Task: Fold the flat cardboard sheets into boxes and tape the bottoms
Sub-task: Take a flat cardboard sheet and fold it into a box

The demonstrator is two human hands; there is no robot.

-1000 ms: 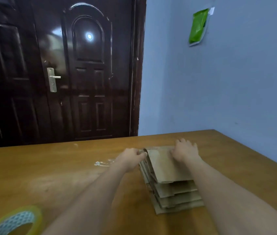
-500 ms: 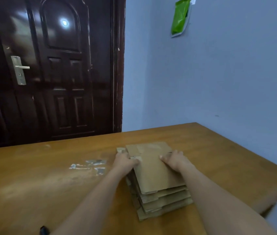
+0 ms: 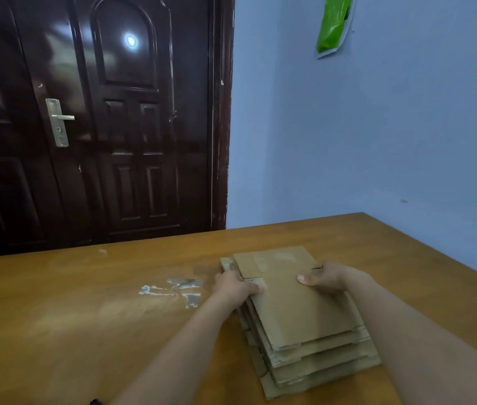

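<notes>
— Where are the sheets?
— A stack (image 3: 313,355) of flat cardboard lies on the desk (image 3: 85,317), toward its right edge, nearer the far side. The layers are slightly offset, lower ones sticking out toward the near edge.
— And the hands?
— Both on the top sheet (image 3: 292,299). The left hand (image 3: 234,287) grips its left edge, fingers curled round it, thumb on top. The right hand (image 3: 329,277) grips the right edge, thumb lying across the upper face.
— Anything else on the desk?
— A whitish scuffed patch (image 3: 177,290) just left of the stack. Behind the far edge stands a dark door (image 3: 114,127); a green bag (image 3: 333,24) hangs on the blue wall.
</notes>
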